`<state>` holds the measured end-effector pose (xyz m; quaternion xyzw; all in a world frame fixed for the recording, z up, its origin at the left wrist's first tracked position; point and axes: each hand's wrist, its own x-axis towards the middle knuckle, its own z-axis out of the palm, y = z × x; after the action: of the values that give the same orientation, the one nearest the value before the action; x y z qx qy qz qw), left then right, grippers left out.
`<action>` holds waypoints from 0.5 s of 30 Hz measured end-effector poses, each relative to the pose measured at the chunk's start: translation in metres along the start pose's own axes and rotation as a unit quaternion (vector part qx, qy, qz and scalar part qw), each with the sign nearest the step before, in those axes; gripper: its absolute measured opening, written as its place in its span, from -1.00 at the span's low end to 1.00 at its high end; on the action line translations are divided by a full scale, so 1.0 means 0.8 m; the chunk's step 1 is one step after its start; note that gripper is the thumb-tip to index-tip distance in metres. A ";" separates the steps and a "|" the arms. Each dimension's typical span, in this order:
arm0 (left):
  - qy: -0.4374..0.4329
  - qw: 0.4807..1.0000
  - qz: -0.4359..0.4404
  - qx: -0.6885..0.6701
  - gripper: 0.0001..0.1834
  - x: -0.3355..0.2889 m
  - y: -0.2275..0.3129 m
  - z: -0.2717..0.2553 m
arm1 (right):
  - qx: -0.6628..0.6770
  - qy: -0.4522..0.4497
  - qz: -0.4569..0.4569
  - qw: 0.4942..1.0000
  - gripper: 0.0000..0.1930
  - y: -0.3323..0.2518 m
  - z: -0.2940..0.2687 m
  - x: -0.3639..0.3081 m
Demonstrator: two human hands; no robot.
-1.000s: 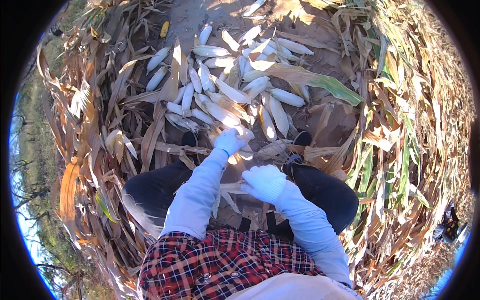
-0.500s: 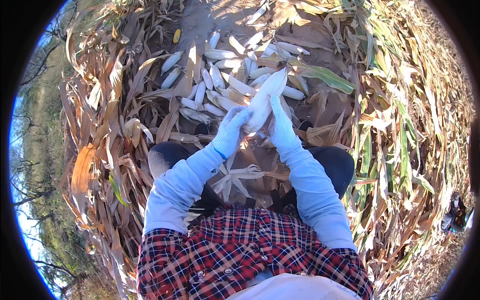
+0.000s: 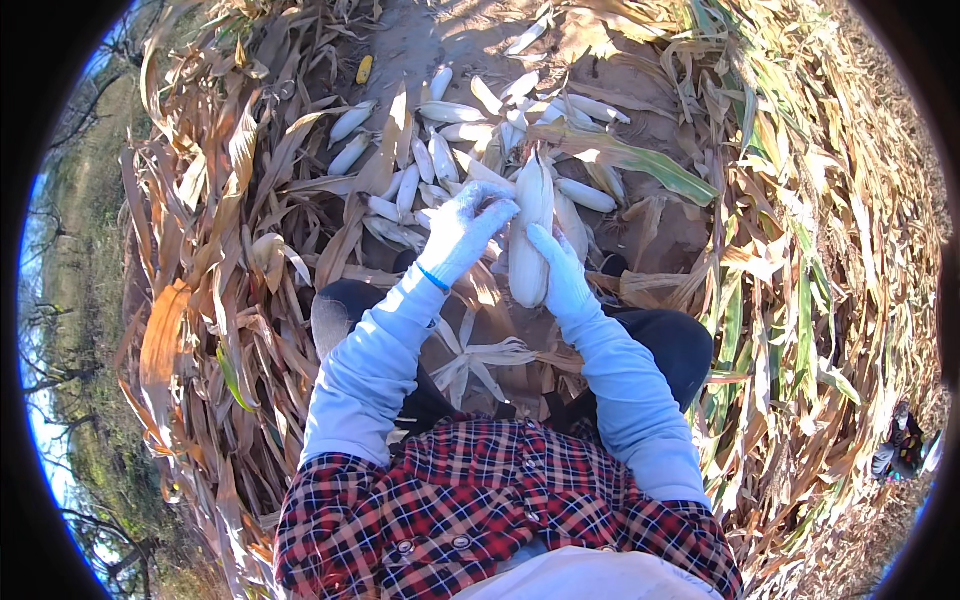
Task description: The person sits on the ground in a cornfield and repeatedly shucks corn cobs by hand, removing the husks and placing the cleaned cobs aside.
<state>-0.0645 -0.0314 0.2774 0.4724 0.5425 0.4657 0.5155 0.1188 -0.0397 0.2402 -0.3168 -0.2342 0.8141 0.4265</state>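
An ear of corn [image 3: 531, 235] in pale husk stands nearly upright in front of me, its tip pointing away. My right hand [image 3: 562, 268], in a white glove, grips it from the right, thumb across its front. At the ear's left side is my left hand [image 3: 462, 232], also gloved, with a blue band at the wrist. Its fingers are curled and its thumb and forefinger come together beside the husk; what they pinch, if anything, is hidden. Just beyond lies a loose pile of pale corn ears [image 3: 440, 155].
Dry corn stalks [image 3: 215, 270] bank up on the left, and more stalks [image 3: 790, 300] on the right, some green. Peeled husk leaves [image 3: 470, 355] lie between my knees. A yellow cob [image 3: 364, 69] lies at the far left. A person [image 3: 897, 440] is at the far right.
The ear has turned from leaning right to nearly upright, and its lower end has come nearer to me. My left hand has moved up from its base to its upper left side.
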 end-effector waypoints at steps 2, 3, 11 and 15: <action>0.000 1.000 -0.012 0.001 -0.72 0.002 -0.005 -0.004 | -0.004 -0.002 0.014 1.000 -0.46 0.004 0.000 0.003; 0.001 1.000 -0.006 0.010 -0.71 0.004 -0.006 -0.007 | -0.002 -0.003 0.016 1.000 -0.45 0.007 0.000 0.004; 0.054 0.998 0.040 0.017 -0.59 0.014 -0.006 -0.019 | -0.054 -0.004 0.027 0.998 -0.38 0.007 0.008 0.000; 0.053 0.998 0.045 0.004 -0.54 0.018 -0.009 -0.024 | -0.125 0.013 0.022 0.992 -0.26 0.016 -0.002 0.005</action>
<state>-0.0840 -0.0184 0.2689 0.4731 0.5494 0.5106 0.4622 0.1110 -0.0427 0.2294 -0.3837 -0.3218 0.7831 0.3689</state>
